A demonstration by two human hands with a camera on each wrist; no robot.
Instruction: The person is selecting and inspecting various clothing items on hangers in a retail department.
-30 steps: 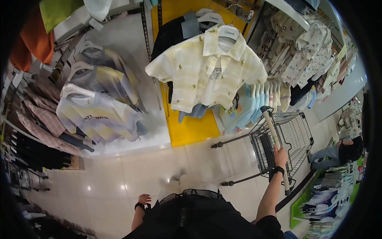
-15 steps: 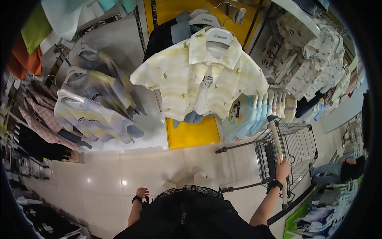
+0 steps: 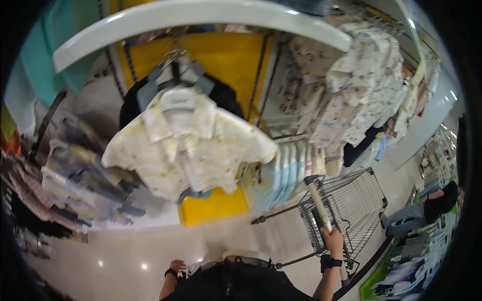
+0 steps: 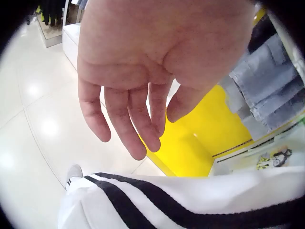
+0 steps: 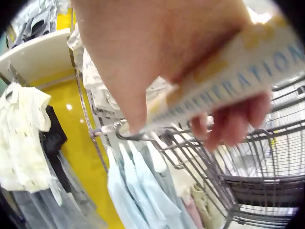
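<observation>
My right hand (image 3: 333, 239) grips the pale handle bar (image 3: 321, 210) of a wire shopping cart (image 3: 351, 210); in the right wrist view its fingers (image 5: 224, 129) curl round the printed handle bar (image 5: 238, 83). My left hand (image 3: 176, 266) hangs at my side, holding nothing, with fingers (image 4: 128, 124) loosely extended over the floor. A pale yellow short-sleeved shirt (image 3: 188, 145) on a white hanger hangs ahead of me, in front of a yellow panel (image 3: 221, 55).
Racks of hung clothes stand on the left (image 3: 55, 185) and the upper right (image 3: 361, 85), with light blue shirts (image 3: 281, 175) beside the cart. A white curved rail (image 3: 201, 15) runs overhead. A crouching person (image 3: 432, 205) is at the far right. Glossy tiled floor (image 3: 135, 246) lies below.
The head view has tilted upward and blurred, bringing the overhead rail into sight. My right hand still grips the cart handle. My left hand stays at my side.
</observation>
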